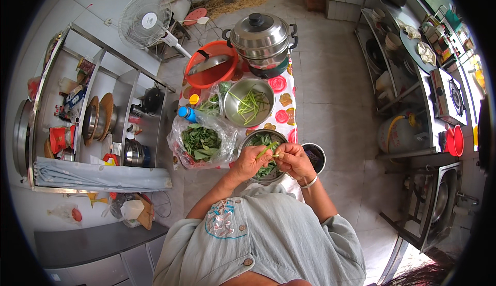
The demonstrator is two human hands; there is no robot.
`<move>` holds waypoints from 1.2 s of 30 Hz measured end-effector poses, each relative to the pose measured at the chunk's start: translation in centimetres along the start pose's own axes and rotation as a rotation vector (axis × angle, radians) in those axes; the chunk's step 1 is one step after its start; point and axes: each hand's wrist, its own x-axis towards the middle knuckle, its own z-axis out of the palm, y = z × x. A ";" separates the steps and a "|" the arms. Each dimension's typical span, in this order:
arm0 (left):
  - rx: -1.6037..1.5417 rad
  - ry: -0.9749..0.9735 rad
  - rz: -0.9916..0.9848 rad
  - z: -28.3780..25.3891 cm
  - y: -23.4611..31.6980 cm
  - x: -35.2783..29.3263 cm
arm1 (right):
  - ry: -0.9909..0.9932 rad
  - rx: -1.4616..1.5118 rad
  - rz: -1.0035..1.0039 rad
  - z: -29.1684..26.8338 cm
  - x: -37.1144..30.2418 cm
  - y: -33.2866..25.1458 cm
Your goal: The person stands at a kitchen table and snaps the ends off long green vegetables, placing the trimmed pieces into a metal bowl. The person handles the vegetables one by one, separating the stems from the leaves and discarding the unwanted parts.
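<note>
Both of my hands meet over a steel bowl (275, 132) of loose green leaves (262, 139) at the table's near edge. My left hand (251, 162) is closed on a green vegetable stem (267, 149) that slants up from its fingers. My right hand (295, 160), with a pale bracelet at the wrist, pinches the stem's pale end. Behind this bowl, a wider steel basin (235, 97) contains several cut green stems (253, 102). To the left, a clear plastic bag (176, 142) lies open around a heap of leafy greens (201, 144).
A lidded steel steamer pot (258, 40) and an orange basin (227, 71) with a metal lid inside stand at the table's far end. A blue-capped bottle (187, 114) is beside the bag. Right of the table is a bin (321, 165); shelving (132, 87) lines the left wall.
</note>
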 end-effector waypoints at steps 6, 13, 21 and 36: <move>0.221 0.133 0.160 0.1 0.3 -0.4 | 0.020 0.008 -0.009 0.7 0.1 0.3; 0.249 0.259 0.202 0.8 0.7 -0.7 | 0.117 -0.269 -0.172 1.8 0.5 0.4; 0.134 0.325 0.113 1.1 0.7 -1.1 | 0.218 -0.427 -0.223 2.4 0.7 1.1; -0.740 0.312 -0.258 0.5 -1.1 -0.5 | 0.268 -0.286 -0.158 1.1 0.9 1.6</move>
